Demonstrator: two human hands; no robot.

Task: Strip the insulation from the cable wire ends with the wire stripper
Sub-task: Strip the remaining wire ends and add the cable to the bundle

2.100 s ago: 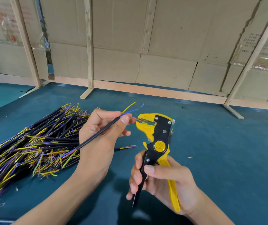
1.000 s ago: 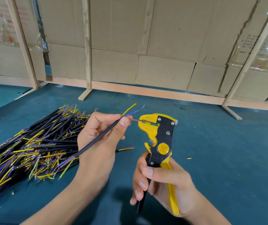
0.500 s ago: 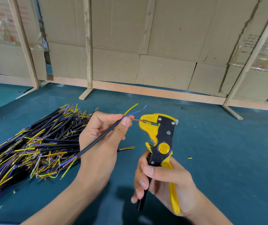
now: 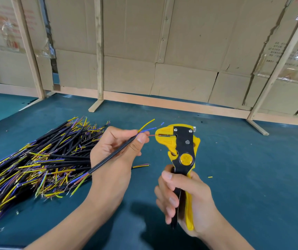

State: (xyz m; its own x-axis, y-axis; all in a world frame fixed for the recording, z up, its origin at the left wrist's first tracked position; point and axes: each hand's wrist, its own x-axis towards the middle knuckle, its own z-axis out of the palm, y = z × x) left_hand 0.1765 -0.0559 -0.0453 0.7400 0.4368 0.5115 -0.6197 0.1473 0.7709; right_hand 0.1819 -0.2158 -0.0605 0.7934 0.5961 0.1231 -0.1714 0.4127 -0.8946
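A dark teal, felt-like tabletop [image 4: 252,177] fills the lower view, backed by a wall of flat brown cardboard [image 4: 180,51] braced with pale wooden battens [image 4: 99,51].

On the left of the tabletop lies a big loose pile [image 4: 32,165] of cut black cables, their frayed yellow, purple and red wire ends bristling in all directions.

The left hand [image 4: 115,156] is raised above the tabletop, just right of the pile. Its grip pinches one thin, round black cable [image 4: 115,152] between thumb and fingers. The cable's long axis runs diagonally, from lower left to upper right. At its upper end a yellow wire and a blue wire fan upward, while a red wire [image 4: 151,135] points straight right into the stripper's head.

The right hand [image 4: 186,199] holds the stripper [image 4: 182,154] upright, fingers curled round the two handles, one black, one yellow. The tool is smooth yellow plastic with a black metal plate, silver rivets and a round yellow disc at the pivot. Its head faces left, with the jaws closed on the red wire's tip.

A short stray cable piece [image 4: 141,166] lies on the tabletop between the hands, and a tiny yellow scrap [image 4: 210,177] lies right of the stripper.
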